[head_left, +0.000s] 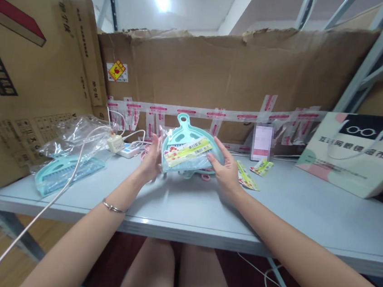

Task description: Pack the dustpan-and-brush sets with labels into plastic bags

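A light-blue mini dustpan [192, 136] in a clear plastic bag is held upright above the table, its looped handle pointing up. A yellow-green label card [188, 152] lies across its front, and a blue brush shows behind the film. My left hand [151, 160] grips the bag's left edge, fingers partly behind it. On the right edge, my right hand [225, 167] holds the dustpan with its thumb in front. Under it, partly hidden, are pink and pale-green pieces. Another bagged light-blue dustpan [68, 174] rests at the table's left.
Label cards [247, 177] lie right of my hands. A phone [262, 142] leans against the big cardboard sheet [201, 76] at the back. A white adapter [115, 143] and power strip [131, 151] stand left. A white cable [72, 174] crosses the left dustpan. A paper bag [351, 155] stands right.
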`<state>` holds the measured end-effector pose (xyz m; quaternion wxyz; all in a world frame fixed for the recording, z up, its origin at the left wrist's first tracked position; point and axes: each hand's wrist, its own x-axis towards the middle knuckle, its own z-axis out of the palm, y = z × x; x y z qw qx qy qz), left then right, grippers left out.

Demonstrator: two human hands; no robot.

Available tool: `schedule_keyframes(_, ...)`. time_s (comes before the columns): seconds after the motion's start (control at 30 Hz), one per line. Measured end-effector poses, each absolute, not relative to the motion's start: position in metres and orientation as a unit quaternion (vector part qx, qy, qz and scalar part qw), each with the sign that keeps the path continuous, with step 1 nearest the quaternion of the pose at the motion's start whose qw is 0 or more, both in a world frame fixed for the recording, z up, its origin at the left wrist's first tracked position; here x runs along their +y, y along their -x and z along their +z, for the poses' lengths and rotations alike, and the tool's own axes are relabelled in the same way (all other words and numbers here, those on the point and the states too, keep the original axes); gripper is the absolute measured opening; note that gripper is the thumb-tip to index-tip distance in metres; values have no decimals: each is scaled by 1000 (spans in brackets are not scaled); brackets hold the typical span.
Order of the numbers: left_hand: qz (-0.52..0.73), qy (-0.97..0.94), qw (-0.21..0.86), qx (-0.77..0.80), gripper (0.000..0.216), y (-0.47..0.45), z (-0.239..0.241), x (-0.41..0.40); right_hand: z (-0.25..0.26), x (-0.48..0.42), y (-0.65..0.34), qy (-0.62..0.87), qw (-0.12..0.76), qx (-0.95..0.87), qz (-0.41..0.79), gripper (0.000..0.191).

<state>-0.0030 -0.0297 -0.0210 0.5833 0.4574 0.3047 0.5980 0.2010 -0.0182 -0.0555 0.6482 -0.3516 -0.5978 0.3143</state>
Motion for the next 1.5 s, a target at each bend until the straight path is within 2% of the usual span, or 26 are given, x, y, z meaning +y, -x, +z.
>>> schedule_keyframes(0.1, 606, -533, 545, 229, 94, 3, -25, -35, -55, -17, -203, 325, 710, -595, 192, 57)
schedule_keyframes(0.17, 580, -601, 495, 240, 110, -2, -31, -37, -55, -16, -204, 318, 729, -593, 124, 60)
schedule_keyframes(0.23, 581, -627, 438, 279, 114, -8, -37, -36, -55, -17, -204, 310, 733, -598, 98, 65)
schedule_keyframes(0.4, 645, -586, 324, 368, 102, -12, -44, -22, -55, -24, -200, 271, 705, -632, 174, 88)
schedule_keyframes(0.5, 648, -601, 248, 397, 76, -6, -42, -17, -56, -26, -198, 259, 679, -638, 253, 95)
schedule_keyframes(0.57, 640, -611, 226, 408, 58, -4, -40, -18, -57, -26, -198, 268, 668, -626, 299, 91)
schedule_keyframes(0.63, 633, -616, 209, 420, 50, -2, -38, -20, -58, -23, -199, 293, 644, -613, 353, 77)
schedule_keyframes(0.73, 622, -623, 166, 444, 48, -1, -37, -24, -59, -19, -201, 325, 588, -601, 433, 56)
schedule_keyframes(0.9, 596, -642, 130, 464, 50, 2, -36, -25, -57, -18, -198, 345, 563, -588, 467, 48)
schedule_keyframes(0.97, 600, -636, 122, 469, 58, 2, -39, -25, -58, -18, -195, 349, 574, -581, 459, 50)
schedule_keyframes(1.13, 578, -676, 49, 455, 116, -1, -48, -25, -61, -18, -192, 358, 589, -559, 461, 56)
schedule_keyframes(1.2, 555, -700, 10, 448, 128, -3, -48, -26, -63, -18, -192, 349, 591, -562, 462, 56)
schedule_keyframes(1.5, 565, -670, 19, 481, 117, 0, -42, -22, -66, -13, -196, 351, 586, -577, 447, 58)
